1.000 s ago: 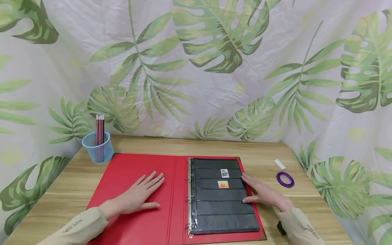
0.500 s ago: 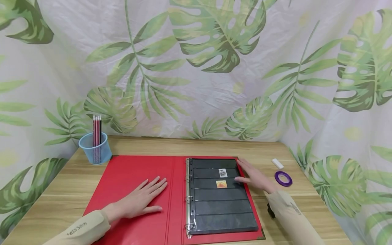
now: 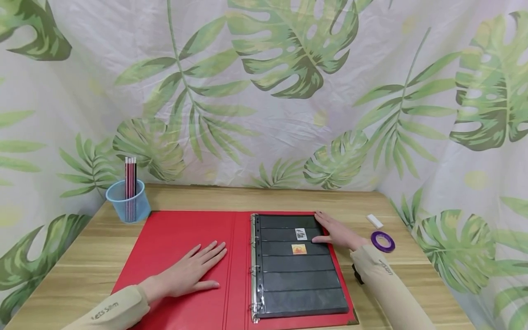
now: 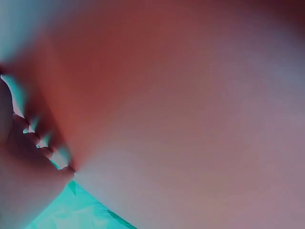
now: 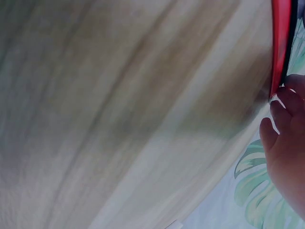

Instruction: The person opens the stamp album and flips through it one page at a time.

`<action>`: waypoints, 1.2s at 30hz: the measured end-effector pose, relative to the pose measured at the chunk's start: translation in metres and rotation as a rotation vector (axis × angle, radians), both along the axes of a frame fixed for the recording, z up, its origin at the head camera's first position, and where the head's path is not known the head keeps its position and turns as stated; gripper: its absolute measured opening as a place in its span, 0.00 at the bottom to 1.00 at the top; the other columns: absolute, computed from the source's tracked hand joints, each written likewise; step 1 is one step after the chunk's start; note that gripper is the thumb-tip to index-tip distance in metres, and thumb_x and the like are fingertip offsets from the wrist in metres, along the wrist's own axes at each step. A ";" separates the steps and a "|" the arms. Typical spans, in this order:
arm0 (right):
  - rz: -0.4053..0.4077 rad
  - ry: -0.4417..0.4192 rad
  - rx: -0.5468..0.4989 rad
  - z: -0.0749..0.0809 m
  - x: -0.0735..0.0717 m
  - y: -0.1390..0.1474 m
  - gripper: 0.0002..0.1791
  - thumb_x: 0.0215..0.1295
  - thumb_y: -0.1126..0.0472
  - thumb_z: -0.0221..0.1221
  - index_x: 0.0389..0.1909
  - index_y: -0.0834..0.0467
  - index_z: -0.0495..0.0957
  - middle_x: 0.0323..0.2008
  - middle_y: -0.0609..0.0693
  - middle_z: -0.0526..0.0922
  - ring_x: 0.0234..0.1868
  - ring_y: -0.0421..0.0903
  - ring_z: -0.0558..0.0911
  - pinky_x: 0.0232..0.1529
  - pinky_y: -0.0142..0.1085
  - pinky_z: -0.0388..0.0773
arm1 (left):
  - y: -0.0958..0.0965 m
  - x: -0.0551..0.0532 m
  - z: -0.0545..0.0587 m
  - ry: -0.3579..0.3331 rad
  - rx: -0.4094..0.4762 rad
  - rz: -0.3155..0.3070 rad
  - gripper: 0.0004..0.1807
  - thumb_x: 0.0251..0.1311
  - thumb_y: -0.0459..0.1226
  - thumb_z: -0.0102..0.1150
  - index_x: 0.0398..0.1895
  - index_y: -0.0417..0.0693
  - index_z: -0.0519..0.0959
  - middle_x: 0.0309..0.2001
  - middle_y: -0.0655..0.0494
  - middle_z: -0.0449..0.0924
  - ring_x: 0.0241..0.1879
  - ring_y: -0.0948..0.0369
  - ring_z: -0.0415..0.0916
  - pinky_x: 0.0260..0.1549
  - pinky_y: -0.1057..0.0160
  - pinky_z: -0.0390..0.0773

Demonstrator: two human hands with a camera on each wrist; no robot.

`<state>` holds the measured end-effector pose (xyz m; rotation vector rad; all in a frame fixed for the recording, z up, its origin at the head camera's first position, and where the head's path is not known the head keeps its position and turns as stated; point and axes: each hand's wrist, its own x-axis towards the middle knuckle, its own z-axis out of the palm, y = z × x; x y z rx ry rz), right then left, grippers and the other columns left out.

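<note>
At the far left of the table [image 3: 260, 195] stands a light blue cup [image 3: 119, 206] holding upright pencils [image 3: 130, 173]. At right, a small white block [image 3: 375, 221] lies just beyond a purple ring [image 3: 384, 250]. Leaf-printed cloth [image 3: 272, 128] hangs behind.

Right hand [image 5: 286, 152] at red cover [image 5: 280, 43]

Fingertips sit at the cover's lower end; contact cannot be confirmed. A black layer [image 5: 289, 43] runs alongside. Blurred wood-grain tabletop [image 5: 119, 114] dominates; leaf-print cloth [image 5: 252, 191] shows lower right.
</note>
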<state>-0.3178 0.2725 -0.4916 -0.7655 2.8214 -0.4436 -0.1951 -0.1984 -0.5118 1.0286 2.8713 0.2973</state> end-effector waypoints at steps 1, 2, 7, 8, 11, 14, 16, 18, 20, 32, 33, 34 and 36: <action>-0.001 -0.003 0.001 0.000 0.000 0.000 0.52 0.62 0.36 0.62 0.77 0.63 0.53 0.78 0.63 0.52 0.78 0.63 0.54 0.73 0.59 0.59 | 0.000 0.000 0.000 -0.002 -0.004 0.004 0.48 0.63 0.71 0.41 0.79 0.55 0.54 0.79 0.54 0.53 0.78 0.47 0.51 0.72 0.36 0.54; -0.004 -0.006 0.000 0.000 0.000 -0.001 0.52 0.62 0.37 0.62 0.76 0.63 0.53 0.78 0.63 0.52 0.78 0.63 0.54 0.73 0.59 0.58 | 0.000 0.000 0.000 -0.002 -0.005 0.005 0.48 0.63 0.71 0.41 0.79 0.55 0.54 0.79 0.55 0.52 0.78 0.48 0.51 0.73 0.37 0.54; -0.011 0.008 -0.006 0.003 0.002 -0.003 0.51 0.60 0.38 0.64 0.75 0.65 0.57 0.77 0.63 0.56 0.77 0.64 0.57 0.72 0.59 0.60 | 0.000 0.001 0.000 -0.009 -0.012 0.013 0.48 0.62 0.71 0.43 0.79 0.56 0.54 0.79 0.55 0.53 0.78 0.48 0.51 0.73 0.37 0.54; -0.014 0.011 -0.007 0.003 0.002 -0.003 0.51 0.59 0.38 0.64 0.74 0.65 0.58 0.76 0.64 0.56 0.77 0.65 0.57 0.72 0.59 0.61 | 0.000 0.001 0.001 -0.010 -0.014 0.013 0.48 0.62 0.71 0.43 0.79 0.55 0.54 0.79 0.55 0.53 0.78 0.48 0.51 0.73 0.37 0.54; -0.034 0.012 -0.011 0.004 0.003 -0.005 0.51 0.58 0.38 0.65 0.74 0.64 0.60 0.76 0.63 0.58 0.76 0.64 0.59 0.72 0.58 0.62 | 0.001 0.001 0.001 -0.006 -0.016 0.014 0.48 0.62 0.71 0.43 0.79 0.55 0.54 0.79 0.55 0.53 0.78 0.48 0.51 0.73 0.37 0.54; -0.045 0.027 -0.018 0.004 0.005 -0.006 0.50 0.58 0.38 0.66 0.73 0.64 0.62 0.75 0.63 0.60 0.76 0.64 0.60 0.71 0.58 0.63 | 0.001 0.001 0.001 0.005 -0.020 0.012 0.48 0.62 0.71 0.42 0.79 0.55 0.55 0.79 0.55 0.53 0.78 0.48 0.51 0.73 0.37 0.54; -0.050 0.039 -0.024 0.003 0.006 -0.006 0.49 0.57 0.39 0.66 0.72 0.64 0.63 0.75 0.63 0.61 0.75 0.64 0.62 0.70 0.57 0.64 | 0.001 0.001 0.001 0.015 -0.015 0.006 0.47 0.63 0.70 0.42 0.78 0.55 0.55 0.79 0.54 0.54 0.78 0.47 0.52 0.72 0.36 0.55; -0.045 0.056 -0.033 0.002 0.007 -0.006 0.48 0.57 0.40 0.67 0.71 0.65 0.64 0.74 0.64 0.62 0.74 0.64 0.63 0.69 0.57 0.66 | 0.001 0.002 0.001 0.019 -0.011 0.004 0.47 0.63 0.70 0.43 0.78 0.54 0.55 0.79 0.54 0.54 0.78 0.47 0.52 0.72 0.36 0.56; -0.048 0.066 -0.043 0.001 0.007 -0.006 0.48 0.57 0.40 0.67 0.71 0.65 0.65 0.74 0.64 0.63 0.74 0.64 0.63 0.69 0.57 0.66 | 0.001 0.002 0.001 0.028 -0.004 -0.002 0.47 0.63 0.70 0.43 0.78 0.53 0.56 0.79 0.53 0.55 0.77 0.46 0.53 0.71 0.36 0.56; -0.076 0.146 -0.123 0.004 0.009 -0.007 0.38 0.52 0.44 0.72 0.59 0.63 0.78 0.48 0.59 0.77 0.43 0.50 0.75 0.45 0.43 0.76 | 0.002 0.003 0.004 0.020 0.008 -0.008 0.47 0.64 0.69 0.42 0.77 0.52 0.58 0.78 0.51 0.57 0.76 0.45 0.55 0.70 0.34 0.57; -0.077 0.137 -0.128 0.006 0.009 -0.008 0.39 0.52 0.45 0.73 0.60 0.64 0.77 0.43 0.56 0.77 0.39 0.47 0.74 0.41 0.39 0.73 | 0.002 0.003 0.004 0.016 0.009 -0.007 0.47 0.64 0.69 0.43 0.77 0.52 0.58 0.78 0.51 0.56 0.76 0.45 0.54 0.70 0.34 0.57; -0.076 0.130 -0.131 0.007 0.009 -0.008 0.39 0.52 0.45 0.72 0.60 0.65 0.77 0.38 0.54 0.77 0.35 0.44 0.72 0.37 0.37 0.71 | 0.002 0.003 0.004 0.013 0.011 -0.007 0.47 0.63 0.69 0.43 0.77 0.52 0.58 0.78 0.51 0.57 0.76 0.44 0.54 0.70 0.34 0.57; -0.079 0.103 -0.141 0.010 0.009 -0.009 0.39 0.54 0.47 0.72 0.61 0.67 0.75 0.32 0.52 0.75 0.31 0.41 0.70 0.33 0.33 0.67 | 0.002 0.003 0.004 0.005 0.010 -0.003 0.47 0.63 0.69 0.43 0.77 0.52 0.58 0.78 0.51 0.56 0.77 0.45 0.54 0.70 0.34 0.57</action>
